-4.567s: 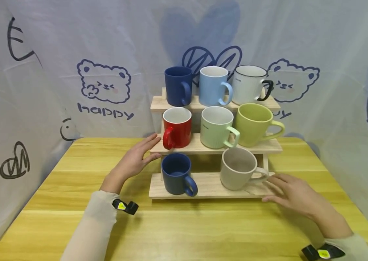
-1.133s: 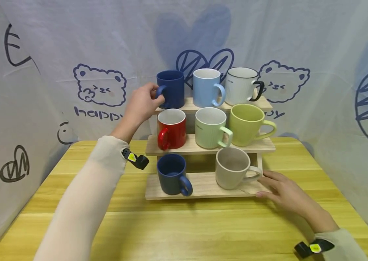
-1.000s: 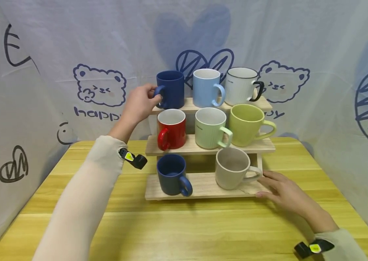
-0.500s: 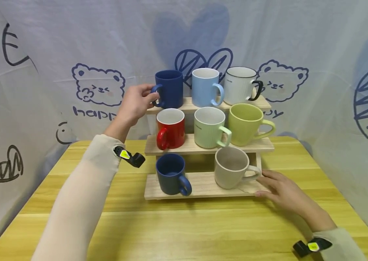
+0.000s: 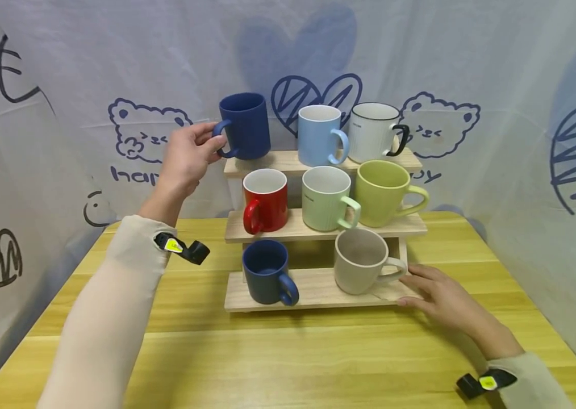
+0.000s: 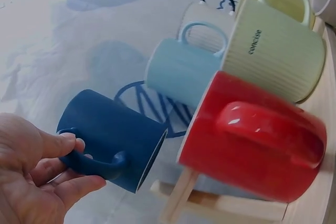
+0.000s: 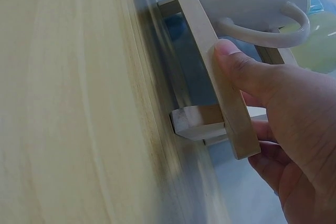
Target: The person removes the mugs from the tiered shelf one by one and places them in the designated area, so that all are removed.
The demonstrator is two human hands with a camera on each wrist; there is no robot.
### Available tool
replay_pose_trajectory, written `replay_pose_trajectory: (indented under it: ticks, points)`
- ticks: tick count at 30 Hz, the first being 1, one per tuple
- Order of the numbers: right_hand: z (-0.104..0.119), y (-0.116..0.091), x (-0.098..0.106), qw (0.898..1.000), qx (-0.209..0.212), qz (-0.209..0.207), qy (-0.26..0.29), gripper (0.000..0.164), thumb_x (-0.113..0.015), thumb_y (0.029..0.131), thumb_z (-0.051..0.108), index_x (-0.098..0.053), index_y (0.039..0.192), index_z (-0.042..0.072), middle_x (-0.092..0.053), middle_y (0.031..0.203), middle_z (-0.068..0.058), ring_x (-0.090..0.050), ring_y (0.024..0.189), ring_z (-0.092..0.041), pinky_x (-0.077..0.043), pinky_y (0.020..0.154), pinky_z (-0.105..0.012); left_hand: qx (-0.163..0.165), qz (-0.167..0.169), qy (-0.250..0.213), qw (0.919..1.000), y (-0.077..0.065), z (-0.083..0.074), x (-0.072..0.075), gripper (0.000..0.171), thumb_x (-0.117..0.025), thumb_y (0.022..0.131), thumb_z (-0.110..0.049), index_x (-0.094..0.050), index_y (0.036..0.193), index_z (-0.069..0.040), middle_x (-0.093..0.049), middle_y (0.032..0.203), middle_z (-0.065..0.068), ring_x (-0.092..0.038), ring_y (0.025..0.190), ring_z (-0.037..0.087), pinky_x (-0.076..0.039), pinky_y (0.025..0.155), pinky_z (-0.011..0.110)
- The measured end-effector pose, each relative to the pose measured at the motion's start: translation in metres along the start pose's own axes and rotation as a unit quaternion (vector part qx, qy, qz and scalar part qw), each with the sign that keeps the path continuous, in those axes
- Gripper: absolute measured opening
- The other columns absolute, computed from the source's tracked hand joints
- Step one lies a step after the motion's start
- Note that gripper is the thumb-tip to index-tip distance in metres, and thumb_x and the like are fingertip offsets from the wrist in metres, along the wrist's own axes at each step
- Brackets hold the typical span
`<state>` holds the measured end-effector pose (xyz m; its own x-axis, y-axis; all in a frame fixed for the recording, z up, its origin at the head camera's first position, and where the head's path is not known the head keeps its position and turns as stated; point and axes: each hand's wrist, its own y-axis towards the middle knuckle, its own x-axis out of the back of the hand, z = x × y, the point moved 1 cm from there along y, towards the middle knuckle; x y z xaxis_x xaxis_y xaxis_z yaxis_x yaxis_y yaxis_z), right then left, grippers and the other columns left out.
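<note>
My left hand [image 5: 188, 154] pinches the handle of a dark blue mug [image 5: 248, 128] at the left end of the top tier. The mug tilts slightly, and the left wrist view shows the fingers and thumb around its handle [image 6: 97, 167]. At the lower right, my right hand [image 5: 443, 298] grips the end of the bottom board of a three-tier wooden stand [image 5: 313, 289]. Its thumb [image 7: 231, 51] lies on the board's edge, with the fingers around the end. Close to that hand sits a beige mug [image 5: 359, 267].
The top tier also bears a light blue mug [image 5: 317, 139] and a white mug [image 5: 371, 136]. On the middle tier are red [image 5: 270, 204], pale green [image 5: 325, 201] and yellow-green [image 5: 380, 196] mugs. Another dark blue mug [image 5: 262, 275] stands bottom left. A printed curtain [image 5: 165, 57] hangs behind.
My left hand went from the stand's left side up to the dark blue mug's handle. The mug has since risen and shifted left off the top tier. The right hand stays at the stand.
</note>
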<state>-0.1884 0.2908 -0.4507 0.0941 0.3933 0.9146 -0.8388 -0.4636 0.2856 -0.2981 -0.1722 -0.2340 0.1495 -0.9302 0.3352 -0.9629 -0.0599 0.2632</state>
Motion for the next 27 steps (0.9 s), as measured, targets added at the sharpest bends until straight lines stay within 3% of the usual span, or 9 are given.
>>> replay_pose_trajectory:
  ticks: [10,16,21,27]
  points:
    - [0.0,0.001,0.001,1.0,-0.005,0.007,0.001,0.053,-0.075,0.085,0.04,-0.068,0.121,0.003,-0.055,0.132,-0.026,-0.051,0.119,-0.047,-0.042,0.097,-0.061,0.011,-0.052,-0.008,0.9985,-0.011,0.009,0.034,0.041,-0.061,0.097,-0.014,-0.057,0.136,-0.004,-0.06,0.129,0.018,-0.063,0.109,0.02,-0.051,0.092,0.031]
    - [0.0,0.001,0.003,1.0,-0.016,0.017,0.0,0.055,-0.074,0.085,0.042,-0.068,0.122,0.003,-0.054,0.133,-0.026,-0.051,0.119,-0.047,-0.041,0.097,-0.061,0.02,-0.076,0.01,0.9968,-0.018,0.026,0.049,0.042,-0.062,0.097,-0.019,-0.057,0.137,-0.005,-0.06,0.128,0.018,-0.063,0.109,0.021,-0.051,0.093,0.032]
    - [0.002,-0.001,0.002,1.0,-0.02,0.024,0.002,0.055,-0.075,0.084,0.043,-0.068,0.121,0.003,-0.055,0.132,-0.027,-0.051,0.118,-0.048,-0.042,0.096,-0.062,0.023,-0.086,0.063,0.994,-0.026,0.042,0.057,0.043,-0.059,0.098,-0.02,-0.055,0.138,-0.004,-0.062,0.125,0.017,-0.062,0.101,0.021,-0.052,0.091,0.026]
    - [0.003,0.001,0.003,0.999,-0.025,0.022,0.01,0.055,-0.075,0.084,0.042,-0.068,0.121,0.003,-0.054,0.132,-0.026,-0.05,0.119,-0.047,-0.042,0.097,-0.061,0.023,-0.096,0.07,0.9926,-0.031,0.06,0.065,0.043,-0.058,0.099,-0.02,-0.054,0.139,-0.004,-0.059,0.13,0.019,-0.061,0.115,0.025,-0.05,0.094,0.03]
